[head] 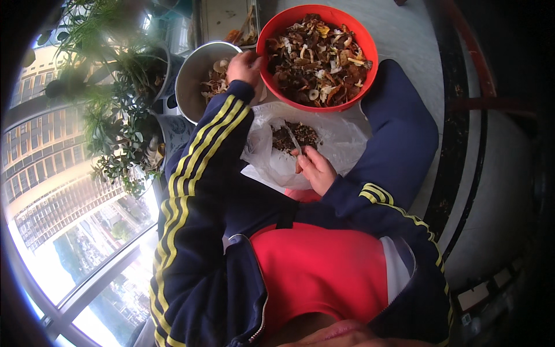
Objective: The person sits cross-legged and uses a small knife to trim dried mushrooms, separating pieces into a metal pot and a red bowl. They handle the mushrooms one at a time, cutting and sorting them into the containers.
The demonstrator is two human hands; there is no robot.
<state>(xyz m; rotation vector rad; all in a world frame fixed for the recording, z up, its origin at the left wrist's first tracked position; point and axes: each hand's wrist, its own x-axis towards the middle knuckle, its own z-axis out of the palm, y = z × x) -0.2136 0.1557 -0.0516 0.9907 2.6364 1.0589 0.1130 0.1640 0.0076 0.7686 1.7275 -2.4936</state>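
Observation:
My left hand (243, 68) is above the right side of a metal pot (185, 82), close to the rim of a red plastic basin (318, 107). Its fingers point toward the basin, and whether they grip anything is hidden. Mushrooms (214, 82) lie inside the pot. The basin is heaped with mushrooms mixed with brown leaves (318, 60). A thin-bladed knife (292, 136) is held in my right hand (315, 168), its blade pointing away from me. Under the blade, dark trimmings and debris (305, 135) rest on a translucent plastic bag (344, 143).
Behind the pot is a tray (225, 21) with a few scraps at its corner. Potted plants (125, 108) crowd the left side by the window (108, 264). My bent knee (403, 126) stands beside the basin on the right. Grey floor (407, 34) extends beyond it.

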